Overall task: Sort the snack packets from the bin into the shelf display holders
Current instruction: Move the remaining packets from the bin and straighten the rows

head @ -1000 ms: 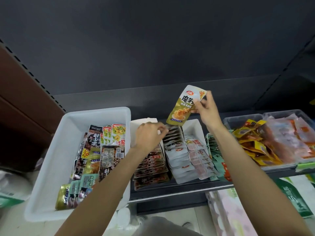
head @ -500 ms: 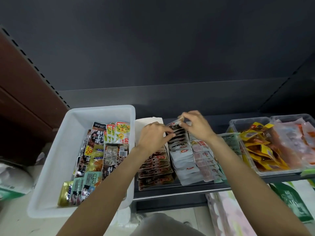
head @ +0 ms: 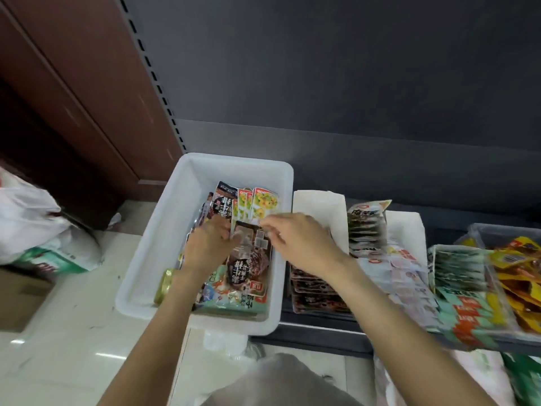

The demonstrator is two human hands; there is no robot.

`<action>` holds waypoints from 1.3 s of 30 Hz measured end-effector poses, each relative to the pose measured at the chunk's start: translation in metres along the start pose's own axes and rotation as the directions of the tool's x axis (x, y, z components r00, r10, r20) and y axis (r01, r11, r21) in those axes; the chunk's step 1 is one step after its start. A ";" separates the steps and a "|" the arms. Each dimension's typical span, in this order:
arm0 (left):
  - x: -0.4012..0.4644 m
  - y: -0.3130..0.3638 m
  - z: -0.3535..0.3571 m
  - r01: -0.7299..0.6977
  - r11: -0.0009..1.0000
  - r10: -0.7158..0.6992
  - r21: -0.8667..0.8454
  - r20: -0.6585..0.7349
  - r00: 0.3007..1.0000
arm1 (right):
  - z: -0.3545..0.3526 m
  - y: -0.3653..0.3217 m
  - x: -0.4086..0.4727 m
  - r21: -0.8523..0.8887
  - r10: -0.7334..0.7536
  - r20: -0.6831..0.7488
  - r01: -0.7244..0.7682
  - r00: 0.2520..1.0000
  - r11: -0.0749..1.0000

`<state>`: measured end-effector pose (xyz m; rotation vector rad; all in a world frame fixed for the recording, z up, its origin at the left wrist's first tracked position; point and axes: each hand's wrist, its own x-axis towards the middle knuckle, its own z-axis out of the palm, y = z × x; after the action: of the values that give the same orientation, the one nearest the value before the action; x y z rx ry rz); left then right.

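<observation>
The white bin (head: 164,259) stands left of the dark shelf and holds several snack packets: yellow-green ones (head: 263,200) at the back, mint ones at the front. A dark packet with a clear window (head: 248,253) lies on top. My left hand (head: 206,247) is inside the bin, its fingers curled on that packet's left edge. My right hand (head: 298,241) reaches over the bin's right rim to the packet's top corner; its fingertips are blurred. An olive packet (head: 367,213) stands at the back of the middle row, between the white display holders (head: 319,206).
Rows of dark, white and green packets fill the shelf front (head: 322,326). Clear trays (head: 480,232) with yellow and orange packets sit at the far right. A white plastic bag (head: 32,227) and a cardboard box (head: 17,294) lie on the floor at left, by a brown cabinet.
My right hand set the olive packet into the middle shelf row and let go. Both hands then moved left from the shelf into the bin; the view swung left.
</observation>
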<state>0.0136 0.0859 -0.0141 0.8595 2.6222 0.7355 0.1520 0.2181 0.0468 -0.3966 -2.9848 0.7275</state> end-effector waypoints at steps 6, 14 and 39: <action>0.007 -0.024 0.019 0.043 0.956 -0.106 0.290 0.202 0.974 | 0.092 -0.033 0.043 -0.388 0.222 0.516 -0.005 0.827 0.922; 0.019 -0.034 -0.021 0.240 0.848 -0.174 -0.473 0.181 0.968 | 0.086 -0.042 0.033 -0.238 0.115 0.086 -0.092 0.990 0.967; 0.001 0.089 0.006 -0.199 0.674 0.283 -0.711 -0.001 0.959 | -0.046 0.068 -0.079 0.256 0.281 -0.618 -0.150 0.735 0.955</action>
<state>0.0570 0.1508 0.0296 0.9530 1.8576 1.5764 0.2494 0.2761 0.0581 -0.8072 -2.2089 0.6964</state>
